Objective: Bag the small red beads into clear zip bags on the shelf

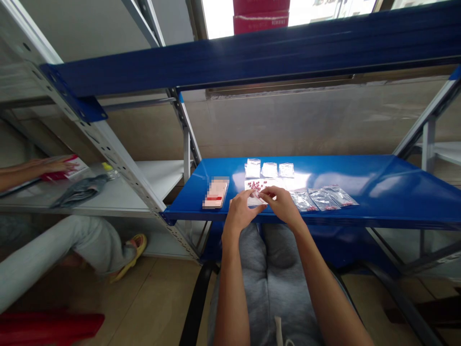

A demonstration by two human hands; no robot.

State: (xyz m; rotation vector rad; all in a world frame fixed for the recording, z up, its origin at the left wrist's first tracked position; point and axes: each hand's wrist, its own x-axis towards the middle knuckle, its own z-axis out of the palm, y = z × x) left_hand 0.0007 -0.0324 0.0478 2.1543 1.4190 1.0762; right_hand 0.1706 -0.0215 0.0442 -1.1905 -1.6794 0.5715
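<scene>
The left hand (240, 211) and right hand (283, 205) are pinching a small clear zip bag (257, 195) between them, red pieces (255, 185) lying just beyond; it is probably handling light, limp and slippery, needing fingertip holds on opposite edges.

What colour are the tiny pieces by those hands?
The tiny pieces are deep red, as the head view shows.

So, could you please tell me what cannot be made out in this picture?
In the head view:
Red pieces: too small to count or identify.
What the left hand and right hand are handling: partly covered by their fingers.
Pale rectangular item: top pixelated.
Red box: cut off by the top edge.
</scene>
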